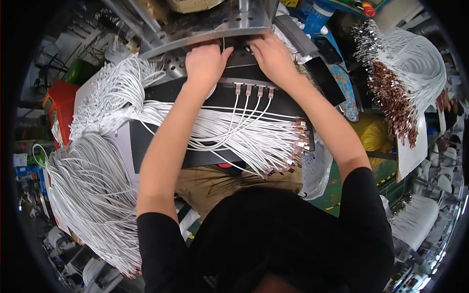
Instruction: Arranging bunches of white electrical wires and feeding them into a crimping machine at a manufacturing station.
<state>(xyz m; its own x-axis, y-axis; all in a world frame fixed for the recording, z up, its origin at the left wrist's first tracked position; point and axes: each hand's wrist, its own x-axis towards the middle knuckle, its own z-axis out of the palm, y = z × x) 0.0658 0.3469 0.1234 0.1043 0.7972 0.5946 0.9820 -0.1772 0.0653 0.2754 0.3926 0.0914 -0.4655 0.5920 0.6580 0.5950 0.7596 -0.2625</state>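
Note:
Both my hands reach to the front edge of a perforated metal machine. My left hand is curled at that edge, its fingertips partly hidden; a thin white cable comes out beneath its wrist and seems to run through its grip. Beside it, my right hand has thumb and forefinger closed on something small that I cannot make out. Just below, several cable connectors sit in a row along a metal strip. Under my forearms, a bundle of white cables lies on a black surface, connector ends to the right.
Large coils of white cable are heaped at the left, with another bunch behind. A cable bundle with brown and silver ends rests at the right. Behind my right hand are a grey bar and a dark flat device.

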